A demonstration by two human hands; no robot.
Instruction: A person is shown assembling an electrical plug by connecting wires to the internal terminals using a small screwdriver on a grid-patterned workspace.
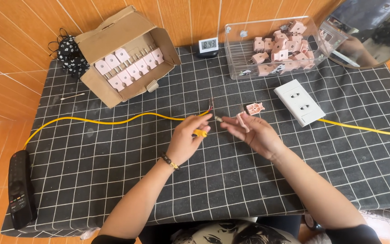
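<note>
Cable, yellow and thin, snakes across the black grid-patterned tablecloth from the left edge to my left hand, whose fingers are pinched shut on a small yellow-handled screwdriver. The cable's stripped end pokes up just past my knuckles. My right hand clamps a pink plug half between thumb and fingers; the other pink half lies just beyond. A white socket block sits to the right. An open cardboard box of pink plugs stands back left, a clear plastic bin of them back right, a small white clock between.
</note>
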